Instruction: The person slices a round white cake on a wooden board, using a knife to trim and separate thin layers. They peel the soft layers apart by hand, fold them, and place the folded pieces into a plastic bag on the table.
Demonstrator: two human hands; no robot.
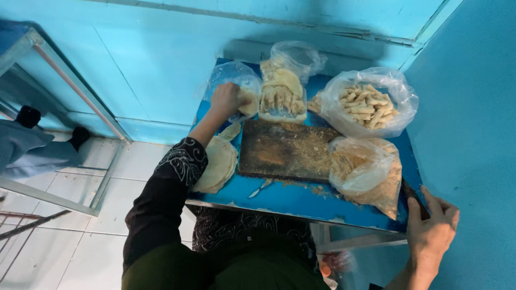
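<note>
Head view: left hand [226,100] pinches a pale wrapper [248,102]; right hand [431,232] spread on table [290,200].

We look steeply down from our head at a small blue table [301,198] close below, set against a blue wall; only one view exists.

The left arm reaches forward and away from the body, nearly straight, in a black sleeve with a white pattern near the cuff (the forearm beyond it is bare). The left hand [226,100] is turned palm down, fingers curled loosely and bunched at the tips. The right hand [431,231] sits low and close to the body, back up, fingers spread and extended forward, thumb apart; its wrist and forearm are bare.
</note>
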